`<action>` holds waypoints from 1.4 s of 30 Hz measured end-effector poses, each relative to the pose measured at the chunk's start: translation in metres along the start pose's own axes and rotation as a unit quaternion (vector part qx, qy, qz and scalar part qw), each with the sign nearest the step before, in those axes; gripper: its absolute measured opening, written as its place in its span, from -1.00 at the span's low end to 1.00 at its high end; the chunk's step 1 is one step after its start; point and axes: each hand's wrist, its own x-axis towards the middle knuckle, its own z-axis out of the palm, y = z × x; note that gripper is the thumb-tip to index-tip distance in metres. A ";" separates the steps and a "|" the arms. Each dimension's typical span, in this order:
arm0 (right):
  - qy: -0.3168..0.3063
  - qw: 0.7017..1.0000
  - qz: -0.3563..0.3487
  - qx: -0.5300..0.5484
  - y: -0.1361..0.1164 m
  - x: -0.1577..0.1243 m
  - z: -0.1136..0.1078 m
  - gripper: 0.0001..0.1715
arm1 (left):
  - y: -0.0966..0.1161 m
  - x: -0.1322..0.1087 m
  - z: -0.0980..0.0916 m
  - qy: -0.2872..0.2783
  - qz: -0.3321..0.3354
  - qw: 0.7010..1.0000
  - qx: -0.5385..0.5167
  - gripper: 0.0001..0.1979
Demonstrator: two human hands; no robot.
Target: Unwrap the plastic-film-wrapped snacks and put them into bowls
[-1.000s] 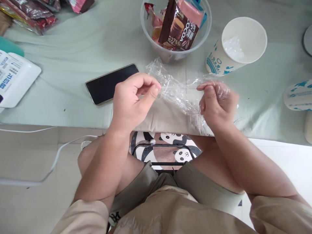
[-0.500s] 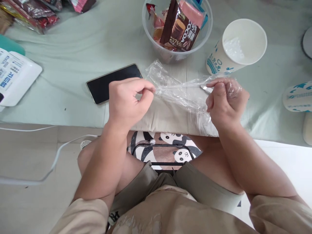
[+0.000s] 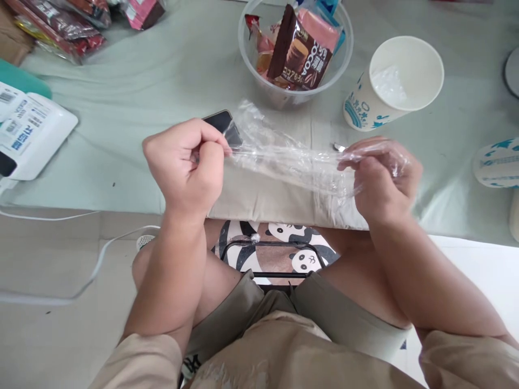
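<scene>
A crumpled sheet of clear plastic film [image 3: 284,159] is stretched between my two hands above the front edge of a table covered in pale green cloth [image 3: 121,108]. My left hand [image 3: 182,162] is closed in a pinch on the film's left end. My right hand [image 3: 381,181] is closed on the right end, with film wrapped over its fingers. A black phone [image 3: 222,123] lies on the cloth behind my left hand, mostly hidden by it.
A clear plastic bowl [image 3: 295,54] of snack packets, one a brown cocoa pack, stands at the back. A white paper cup [image 3: 395,81] with blue print sits to its right, another [image 3: 497,162] lies at the right edge. A white device [image 3: 28,135] sits left. Snack packets [image 3: 60,21] lie far left.
My hands have pulled apart, the left moving left over the phone and the right moving right, stretching the plastic film into a long taut band.
</scene>
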 end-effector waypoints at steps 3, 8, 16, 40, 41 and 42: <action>0.037 0.998 -0.012 0.051 0.007 0.001 -0.001 -0.77 | -0.001 0.000 -0.003 -0.014 0.009 1.000 -0.006 -0.75; 0.057 0.998 0.015 -0.022 0.010 0.003 -0.009 -0.87 | 0.001 0.001 -0.002 -0.061 -0.011 0.998 0.001 -0.83; -0.057 0.950 -0.213 -0.220 -0.015 0.007 -0.007 -0.46 | 0.003 0.001 0.003 -0.099 0.016 0.995 0.000 -0.85; -0.337 0.935 -0.059 -0.090 -0.042 0.016 -0.019 -0.71 | 0.010 0.016 -0.017 -0.193 -0.012 0.973 -0.123 -0.68; -0.368 0.927 -0.061 -0.048 -0.047 0.013 -0.019 -0.73 | 0.008 0.019 -0.021 -0.154 -0.043 0.975 -0.153 -0.64; -0.401 0.914 -0.067 0.001 -0.052 0.010 -0.017 -0.76 | 0.005 0.022 -0.024 -0.108 -0.085 0.974 -0.180 -0.61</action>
